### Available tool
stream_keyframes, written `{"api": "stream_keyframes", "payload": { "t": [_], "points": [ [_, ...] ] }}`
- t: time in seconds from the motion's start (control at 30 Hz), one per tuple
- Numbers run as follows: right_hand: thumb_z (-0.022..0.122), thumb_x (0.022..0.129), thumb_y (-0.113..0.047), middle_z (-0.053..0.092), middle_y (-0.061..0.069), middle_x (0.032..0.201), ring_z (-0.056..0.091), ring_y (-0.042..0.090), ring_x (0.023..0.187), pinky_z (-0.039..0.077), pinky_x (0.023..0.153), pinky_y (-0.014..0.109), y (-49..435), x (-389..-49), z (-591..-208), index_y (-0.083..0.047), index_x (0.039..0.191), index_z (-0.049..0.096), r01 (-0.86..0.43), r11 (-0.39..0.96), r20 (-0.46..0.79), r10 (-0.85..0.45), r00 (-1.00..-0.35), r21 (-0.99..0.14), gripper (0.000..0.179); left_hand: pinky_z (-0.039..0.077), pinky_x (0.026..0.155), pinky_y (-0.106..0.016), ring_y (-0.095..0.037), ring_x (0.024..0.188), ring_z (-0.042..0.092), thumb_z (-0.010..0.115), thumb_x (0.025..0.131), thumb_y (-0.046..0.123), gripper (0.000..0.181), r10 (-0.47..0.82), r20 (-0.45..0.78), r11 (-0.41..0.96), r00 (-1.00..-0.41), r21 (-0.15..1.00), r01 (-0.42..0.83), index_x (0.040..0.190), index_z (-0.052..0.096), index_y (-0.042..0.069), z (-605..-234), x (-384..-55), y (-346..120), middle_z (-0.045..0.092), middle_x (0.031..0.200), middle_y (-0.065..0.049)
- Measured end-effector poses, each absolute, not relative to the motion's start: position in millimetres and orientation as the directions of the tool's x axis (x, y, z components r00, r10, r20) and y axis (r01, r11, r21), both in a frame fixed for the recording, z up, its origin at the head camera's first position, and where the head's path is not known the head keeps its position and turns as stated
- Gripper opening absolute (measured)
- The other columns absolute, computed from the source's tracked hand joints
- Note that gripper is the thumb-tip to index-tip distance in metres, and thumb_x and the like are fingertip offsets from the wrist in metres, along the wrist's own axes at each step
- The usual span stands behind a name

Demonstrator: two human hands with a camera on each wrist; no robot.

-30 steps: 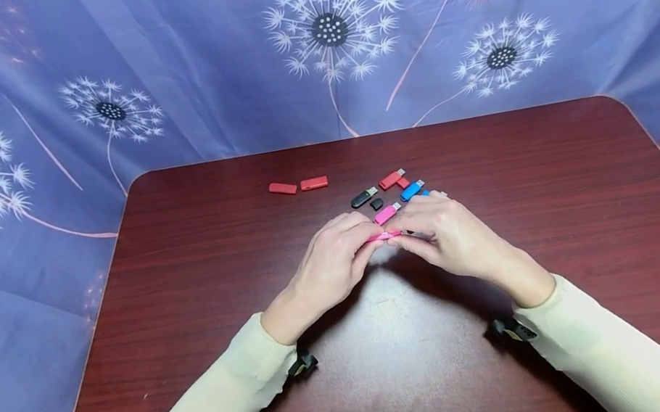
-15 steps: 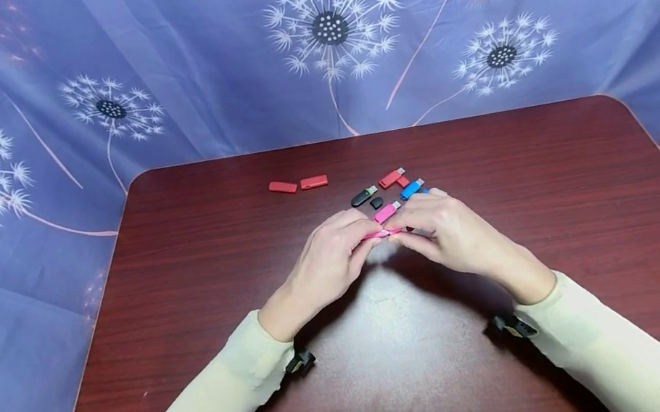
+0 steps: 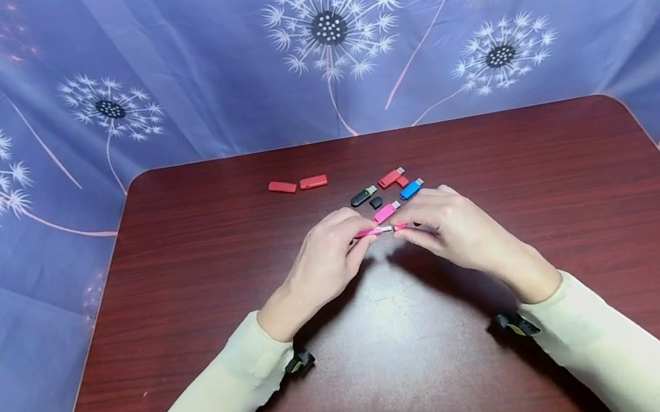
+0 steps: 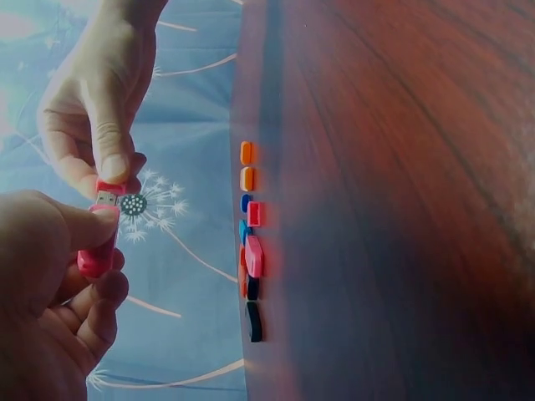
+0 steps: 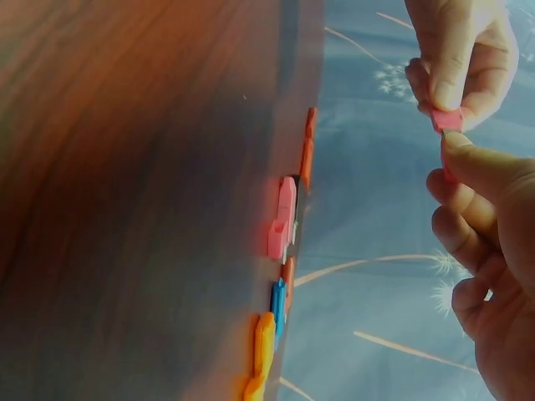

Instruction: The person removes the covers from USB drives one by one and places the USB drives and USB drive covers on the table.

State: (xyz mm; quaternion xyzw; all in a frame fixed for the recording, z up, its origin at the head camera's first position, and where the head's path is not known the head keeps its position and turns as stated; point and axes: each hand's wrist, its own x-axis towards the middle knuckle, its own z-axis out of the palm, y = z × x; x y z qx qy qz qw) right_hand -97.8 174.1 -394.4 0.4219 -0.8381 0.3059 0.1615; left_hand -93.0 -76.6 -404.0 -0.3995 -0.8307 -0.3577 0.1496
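Pink plastic USB stick (image 4: 94, 263), metal plug (image 4: 107, 200) exposed, pinched in my left hand (image 3: 327, 254); small pink plastic cap (image 4: 109, 189) pinched in my right hand (image 3: 465, 226), just off the plug, above reddish-brown wood-grain table (image 3: 606, 194). Risk: scant fingertip purchase could drop the cap, or tilt jam it.

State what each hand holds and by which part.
The left hand pinches a pink USB drive by its body, plug bare; the right hand pinches a pink cap by its end away from the plug.
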Motion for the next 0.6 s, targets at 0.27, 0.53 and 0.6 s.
{"api": "stream_keyframes", "payload": {
  "t": [0.27, 0.53, 0.6],
  "points": [
    [0.088, 0.084, -0.005, 0.078, -0.003, 0.105, 0.070, 0.021, 0.096, 0.047, 0.082, 0.045, 184.8, -98.5, -392.4, -0.011, 0.112, 0.081, -0.780, 0.497, 0.506, -0.594, -0.625, -0.379, 0.029, 0.053, 0.081, -0.028, -0.014, 0.089, 0.062, 0.078, 0.096, 0.002, 0.014, 0.521, 0.495, 0.468, -0.696, 0.516, 0.717, 0.109, 0.079, 0.004, -405.6, -93.5, -74.9, 0.071, 0.103, -0.003],
    [0.087, 0.084, 0.000, 0.078, 0.001, 0.103, 0.067, 0.023, 0.091, 0.048, 0.081, 0.047, 196.1, -100.5, -393.5, -0.007, 0.112, 0.079, -0.778, 0.511, 0.509, -0.590, -0.627, -0.366, 0.030, 0.053, 0.082, -0.028, -0.013, 0.091, 0.062, 0.075, 0.098, 0.005, 0.016, 0.499, 0.436, 0.522, -0.749, 0.538, 0.661, 0.113, 0.080, 0.005, -409.1, -93.9, -68.7, 0.064, 0.108, -0.003],
    [0.086, 0.085, 0.000, 0.077, 0.002, 0.102, 0.066, 0.023, 0.089, 0.048, 0.081, 0.047, 198.9, -100.8, -393.9, -0.006, 0.112, 0.079, -0.770, 0.524, 0.498, -0.589, -0.636, -0.363, 0.028, 0.053, 0.081, -0.028, -0.013, 0.090, 0.062, 0.073, 0.098, 0.004, 0.018, 0.494, 0.428, 0.533, -0.757, 0.539, 0.653, 0.115, 0.080, 0.006, -409.6, -94.4, -67.1, 0.063, 0.109, -0.003]
  ]
}}
